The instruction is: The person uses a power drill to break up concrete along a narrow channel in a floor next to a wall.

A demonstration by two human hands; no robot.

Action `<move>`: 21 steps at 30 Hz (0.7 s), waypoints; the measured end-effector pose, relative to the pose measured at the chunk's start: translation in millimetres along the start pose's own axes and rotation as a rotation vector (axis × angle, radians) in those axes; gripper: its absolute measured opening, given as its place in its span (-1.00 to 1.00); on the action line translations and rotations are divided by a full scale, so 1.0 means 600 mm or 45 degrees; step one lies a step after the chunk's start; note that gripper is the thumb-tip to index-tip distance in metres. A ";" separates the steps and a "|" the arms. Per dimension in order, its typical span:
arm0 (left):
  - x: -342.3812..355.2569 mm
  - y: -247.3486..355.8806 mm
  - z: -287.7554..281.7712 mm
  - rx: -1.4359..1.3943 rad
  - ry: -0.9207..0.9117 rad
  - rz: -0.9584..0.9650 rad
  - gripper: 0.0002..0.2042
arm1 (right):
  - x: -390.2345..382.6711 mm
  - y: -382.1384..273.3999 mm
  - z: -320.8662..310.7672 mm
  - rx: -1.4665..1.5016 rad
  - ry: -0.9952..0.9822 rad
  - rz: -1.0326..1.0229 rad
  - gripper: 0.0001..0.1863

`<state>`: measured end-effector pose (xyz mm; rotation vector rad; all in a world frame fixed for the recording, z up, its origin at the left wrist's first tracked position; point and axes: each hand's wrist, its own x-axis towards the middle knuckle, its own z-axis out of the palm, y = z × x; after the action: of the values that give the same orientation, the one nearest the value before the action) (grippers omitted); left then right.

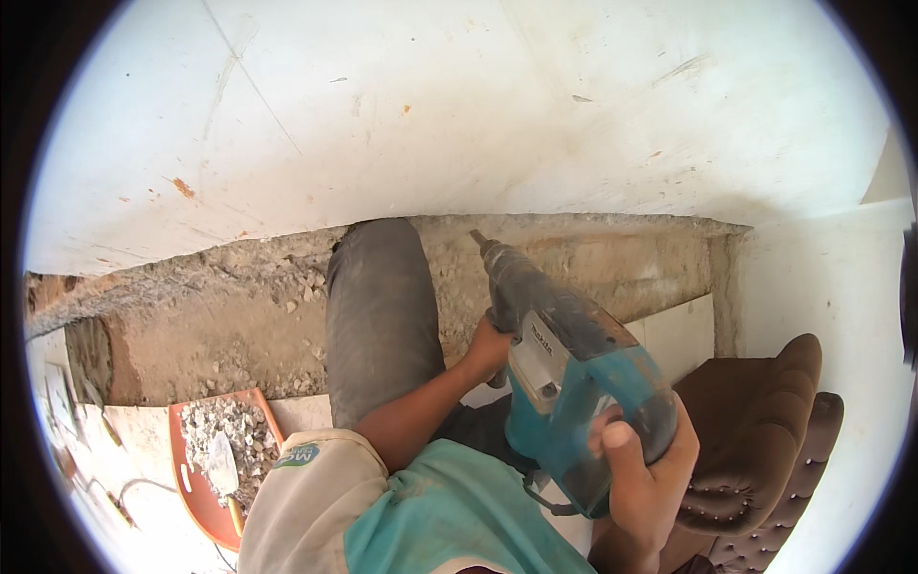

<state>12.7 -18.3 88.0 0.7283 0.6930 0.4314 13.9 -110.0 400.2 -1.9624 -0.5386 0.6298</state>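
While a blue-and-black power hammer (579, 340) angles across a worker's lap, its bit (479, 237) meets or nears a broken strip (593, 263) below a white wall (478, 115); contact is unclear. The left hand (491, 346) grips near the front, the right hand (650, 478) wraps the rear handle. Chipping appears under way; the next move likely calls for seating the bit and pressing firmly.
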 end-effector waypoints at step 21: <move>-0.007 0.032 0.013 -0.161 0.013 0.041 -0.67 | 0.020 -0.022 0.002 -0.101 -0.042 -0.015 -0.63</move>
<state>12.8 -11.3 108.0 0.6187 0.6581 0.5039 20.8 -96.0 409.0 -2.0245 -0.6035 0.6426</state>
